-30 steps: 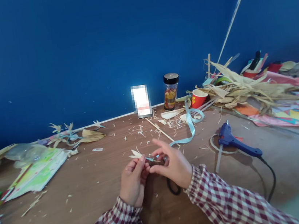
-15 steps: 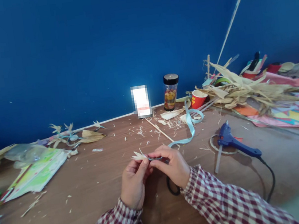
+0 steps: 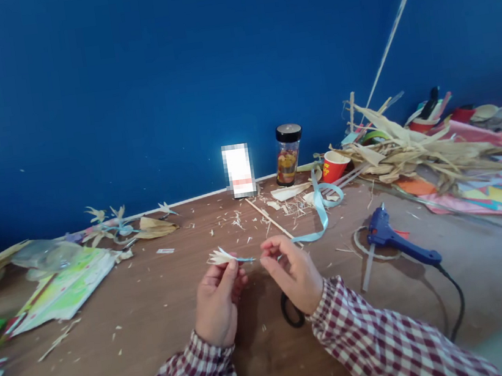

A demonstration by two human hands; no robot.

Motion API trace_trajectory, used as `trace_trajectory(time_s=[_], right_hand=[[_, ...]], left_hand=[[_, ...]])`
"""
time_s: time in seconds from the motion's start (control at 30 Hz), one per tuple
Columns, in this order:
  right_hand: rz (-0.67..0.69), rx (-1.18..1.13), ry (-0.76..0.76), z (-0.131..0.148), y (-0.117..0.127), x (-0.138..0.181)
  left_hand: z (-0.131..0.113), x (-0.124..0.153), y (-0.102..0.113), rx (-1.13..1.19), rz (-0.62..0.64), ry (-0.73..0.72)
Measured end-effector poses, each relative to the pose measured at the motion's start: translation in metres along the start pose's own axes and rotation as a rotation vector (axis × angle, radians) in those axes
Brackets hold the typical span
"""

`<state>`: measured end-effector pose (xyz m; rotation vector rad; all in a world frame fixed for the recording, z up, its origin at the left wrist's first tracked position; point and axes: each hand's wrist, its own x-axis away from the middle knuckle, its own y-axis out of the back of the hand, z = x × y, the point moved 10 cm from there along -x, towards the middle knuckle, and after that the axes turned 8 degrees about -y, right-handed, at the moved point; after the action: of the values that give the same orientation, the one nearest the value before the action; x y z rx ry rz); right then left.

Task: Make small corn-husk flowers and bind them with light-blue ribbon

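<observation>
My left hand (image 3: pixel 217 300) is closed, pinching a small flower of pale, pointed husk-like petals (image 3: pixel 221 256) between thumb and fingers. The petals point left, and its thin blue-wrapped stem (image 3: pixel 245 259) sticks out to the right. Just past the stem's tip is my right hand (image 3: pixel 293 273), its thumb and forefinger curled and slightly apart, with nothing visible between them. A light blue ribbon (image 3: pixel 323 221) runs along the table and disappears behind the right hand. Below that hand shows a black loop (image 3: pixel 292 310), like a scissor handle; the rest is hidden.
A blue glue gun (image 3: pixel 401 242) with its cord lies to the right. Behind stand a lidded jar (image 3: pixel 286 158) and a red paper cup (image 3: pixel 335 166). Dry husks (image 3: pixel 398 150) are heaped at the back right. More husk flowers (image 3: pixel 119 221) and a green-white packet (image 3: pixel 64 293) lie left.
My hands have moved apart. The right fingers have come off the flower's stem, which now shows. My left hand has shifted slightly left with the flower.
</observation>
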<state>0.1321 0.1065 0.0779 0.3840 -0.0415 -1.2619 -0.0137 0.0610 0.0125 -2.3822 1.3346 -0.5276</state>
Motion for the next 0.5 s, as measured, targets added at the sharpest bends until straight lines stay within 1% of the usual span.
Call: trace_trajectory(time_s=[0.07,0.13,0.2,0.3,0.37,0.43,0.5], right_hand=[[0.008,0.005,0.028,0.001,-0.002,-0.003],[0.050,0.011,0.032,-0.001,-0.008,-0.005],[0.085,-0.009,-0.026,-0.008,-0.012,-0.006],[0.100,-0.052,-0.140,-0.021,-0.016,-0.004],[0.099,-0.047,-0.172,-0.024,-0.017,-0.003],[0.074,0.002,-0.135,-0.019,-0.015,-0.002],[0.040,0.067,-0.043,-0.009,-0.012,-0.001]], left_hand=[[0.000,0.002,-0.003,-0.016,0.033,-0.028],[0.001,0.003,-0.006,-0.031,0.061,-0.038],[0.003,0.004,-0.007,-0.041,0.072,-0.023],[0.007,0.006,-0.006,-0.049,0.050,0.008],[0.008,0.007,-0.006,-0.061,0.042,0.018],[0.008,0.008,-0.007,-0.070,0.045,0.019],[0.007,0.007,-0.007,-0.059,0.044,0.019]])
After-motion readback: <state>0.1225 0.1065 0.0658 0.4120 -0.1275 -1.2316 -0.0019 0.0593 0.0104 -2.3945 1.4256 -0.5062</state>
